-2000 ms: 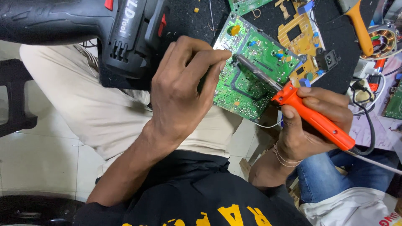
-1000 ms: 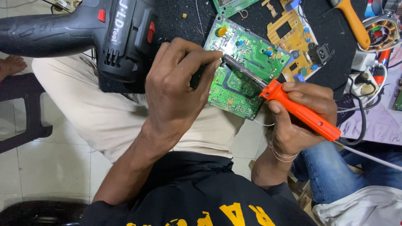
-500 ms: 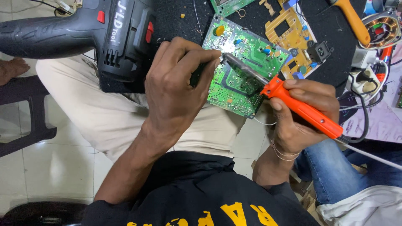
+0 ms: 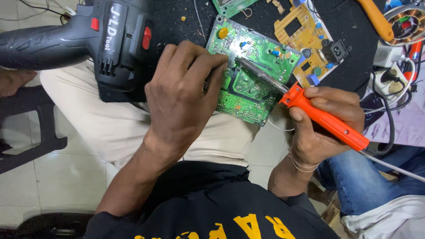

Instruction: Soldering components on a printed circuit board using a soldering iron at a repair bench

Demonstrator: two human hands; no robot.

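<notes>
Green circuit board (image 4: 248, 84) lies on the dark desk (image 4: 177, 31); left hand (image 4: 183, 95) pinches its near edge, right hand (image 4: 325, 124) grips the orange soldering iron (image 4: 310, 113), tip on a joint. Soldering underway; steadiness needed.

No package, sign or screen shows. The only label is a printed mark on the side of the black power drill (image 4: 119, 57), at about ten o'clock from the left hand (image 4: 181, 93). It is a short row of white lettering (image 4: 110, 27) running slantwise down the dark casing, between two red buttons. At six o'clock, on the view's bottom edge, the black shirt (image 4: 212, 194) carries large yellow block letters (image 4: 248, 223), cut off by the frame.
</notes>
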